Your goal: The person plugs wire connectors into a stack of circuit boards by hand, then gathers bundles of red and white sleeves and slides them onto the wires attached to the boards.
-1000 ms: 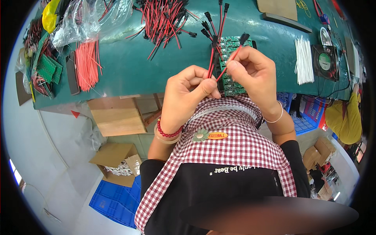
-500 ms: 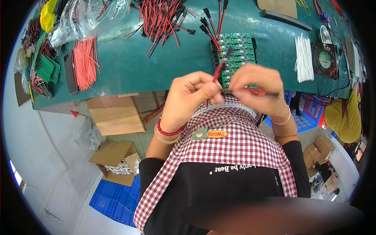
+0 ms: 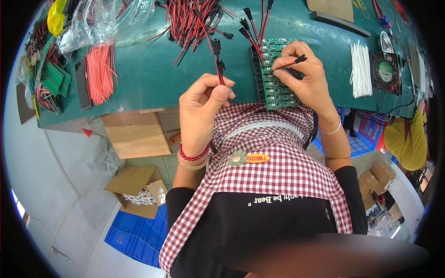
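Observation:
Between the thumb and fingers of my left hand [image 3: 204, 102] are red-and-black connector leads [image 3: 219, 69], their black plugs pointing away from me. My right hand [image 3: 303, 74] pinches one more red-and-black connector lead [image 3: 291, 63] over a panel of green circuit boards [image 3: 273, 95]. That lead's black plug points up to the right, and its wire end meets the boards near my fingertips; whether it sits in a hole is too small to tell. Several leads [image 3: 254, 34] stand out from the panel's far left part. A black holder [image 3: 256, 69] shows along the panel's left side.
A heap of red-and-black leads [image 3: 190, 21] lies beyond my left hand. Red wires [image 3: 100, 76] are bundled at the left, near clear plastic bags [image 3: 90, 28]. White wires [image 3: 360, 69] and a black fan [image 3: 385, 72] lie to the right. Blue crates [image 3: 139, 236] stand below the table.
My hands have drawn apart. The left moved left with its leads; the right moved up over the circuit boards with one lead, uncovering the panel's near part.

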`<move>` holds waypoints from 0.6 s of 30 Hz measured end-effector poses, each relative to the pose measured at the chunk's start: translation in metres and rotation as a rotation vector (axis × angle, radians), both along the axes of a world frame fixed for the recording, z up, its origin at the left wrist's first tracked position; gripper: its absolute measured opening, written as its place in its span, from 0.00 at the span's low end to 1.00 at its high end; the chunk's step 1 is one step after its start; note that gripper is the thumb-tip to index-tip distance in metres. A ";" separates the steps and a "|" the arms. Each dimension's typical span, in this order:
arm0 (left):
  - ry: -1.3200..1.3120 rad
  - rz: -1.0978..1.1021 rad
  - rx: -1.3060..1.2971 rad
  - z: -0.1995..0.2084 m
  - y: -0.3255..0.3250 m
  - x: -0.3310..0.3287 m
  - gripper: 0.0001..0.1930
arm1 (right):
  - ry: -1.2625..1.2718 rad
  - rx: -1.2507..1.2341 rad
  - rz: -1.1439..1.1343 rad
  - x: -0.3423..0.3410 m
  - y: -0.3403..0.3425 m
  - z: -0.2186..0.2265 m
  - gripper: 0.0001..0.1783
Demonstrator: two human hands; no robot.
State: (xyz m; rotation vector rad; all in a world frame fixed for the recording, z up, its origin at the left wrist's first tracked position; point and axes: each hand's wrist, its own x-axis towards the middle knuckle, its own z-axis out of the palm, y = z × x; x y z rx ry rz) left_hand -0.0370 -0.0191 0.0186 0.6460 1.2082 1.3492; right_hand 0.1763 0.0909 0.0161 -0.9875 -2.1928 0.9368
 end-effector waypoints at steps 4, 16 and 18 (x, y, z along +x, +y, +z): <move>0.009 -0.011 -0.001 -0.001 0.000 0.001 0.09 | -0.010 0.000 0.004 0.002 0.001 0.000 0.06; -0.007 -0.009 -0.009 -0.003 -0.001 0.003 0.08 | -0.042 0.022 -0.082 0.001 -0.005 -0.003 0.05; -0.006 -0.009 -0.009 -0.003 0.000 0.003 0.08 | -0.036 0.025 -0.085 0.000 -0.005 -0.003 0.05</move>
